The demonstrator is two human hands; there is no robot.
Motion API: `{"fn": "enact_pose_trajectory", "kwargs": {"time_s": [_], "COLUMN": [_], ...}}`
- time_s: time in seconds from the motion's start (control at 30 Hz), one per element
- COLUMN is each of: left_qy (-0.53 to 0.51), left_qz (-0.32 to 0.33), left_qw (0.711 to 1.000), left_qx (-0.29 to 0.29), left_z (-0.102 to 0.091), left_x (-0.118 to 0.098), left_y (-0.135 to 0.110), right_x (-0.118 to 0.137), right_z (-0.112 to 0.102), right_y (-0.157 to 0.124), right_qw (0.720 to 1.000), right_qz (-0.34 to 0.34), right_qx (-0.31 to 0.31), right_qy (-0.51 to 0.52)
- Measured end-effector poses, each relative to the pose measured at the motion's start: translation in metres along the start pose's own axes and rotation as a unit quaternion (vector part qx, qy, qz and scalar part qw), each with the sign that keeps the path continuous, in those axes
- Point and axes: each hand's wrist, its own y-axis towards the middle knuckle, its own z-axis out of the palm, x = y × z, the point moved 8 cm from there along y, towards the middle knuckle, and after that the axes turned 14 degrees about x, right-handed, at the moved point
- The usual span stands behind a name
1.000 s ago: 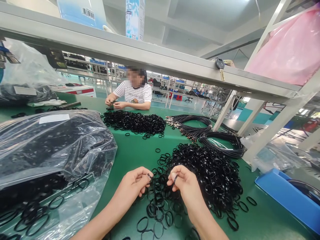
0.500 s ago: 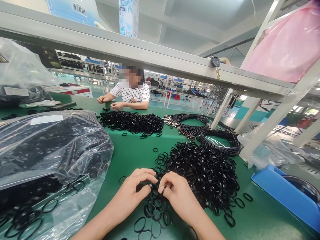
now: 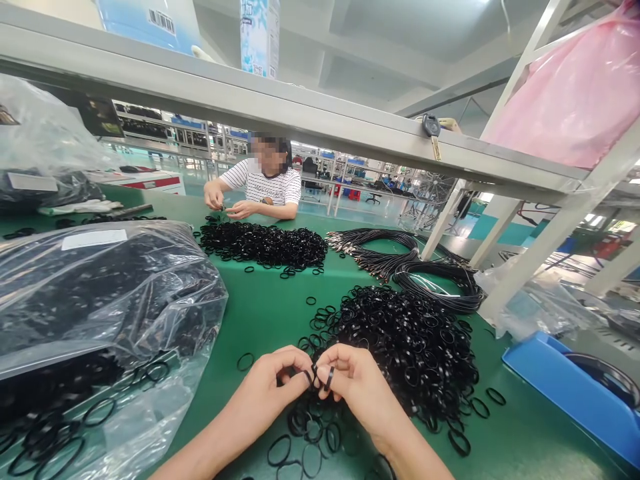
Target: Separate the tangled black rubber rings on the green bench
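Over the near edge of a heap of black rubber rings (image 3: 407, 350), my two hands meet fingertip to fingertip. My left hand (image 3: 280, 380) is closed in a pinch, with a bit of black ring at its thumb tip. Opposite it, my right hand (image 3: 350, 380) pinches a small black rubber ring (image 3: 315, 375) between thumb and fingers. Another black band (image 3: 329, 379) lies across the right thumb. The fingers partly hide the pinched ring. Below the hands, several loose rings (image 3: 313, 430) are scattered on the green tabletop (image 3: 270, 307).
A large clear bag (image 3: 150, 287) of black rings fills the left side. Across the table, a person (image 3: 265, 183) handles something small behind another ring pile (image 3: 265, 245). Coiled black cables (image 3: 440, 285) and a blue bin (image 3: 565, 393) are on the right. A shelf beam (image 3: 300, 100) crosses above.
My hands have come together, the left moving slightly right until the fingertips meet at the ring. The band on my right thumb shows more clearly. The person opposite has brought their hands closer together.
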Motion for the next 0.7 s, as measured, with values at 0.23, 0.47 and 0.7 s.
{"fn": "enact_pose_trajectory", "kwargs": {"time_s": [0.23,0.47,0.7], "left_qy": [0.029,0.071,0.064], "left_qz": [-0.026,-0.034,0.007], "left_qw": [0.999,0.994,0.997], "left_qx": [-0.034,-0.079,-0.033], "left_z": [0.001,-0.012,-0.017], "left_x": [0.005,0.005,0.01], "left_y": [-0.002,-0.005,-0.002], "right_x": [0.002,0.0,0.032], "right_z": [0.001,-0.012,-0.016], "right_y": [0.0,0.001,-0.014], "right_qw": [0.999,0.991,0.904], "right_qz": [-0.016,-0.019,-0.077], "right_qx": [-0.028,-0.073,-0.052], "right_qy": [-0.023,-0.113,-0.418]}}
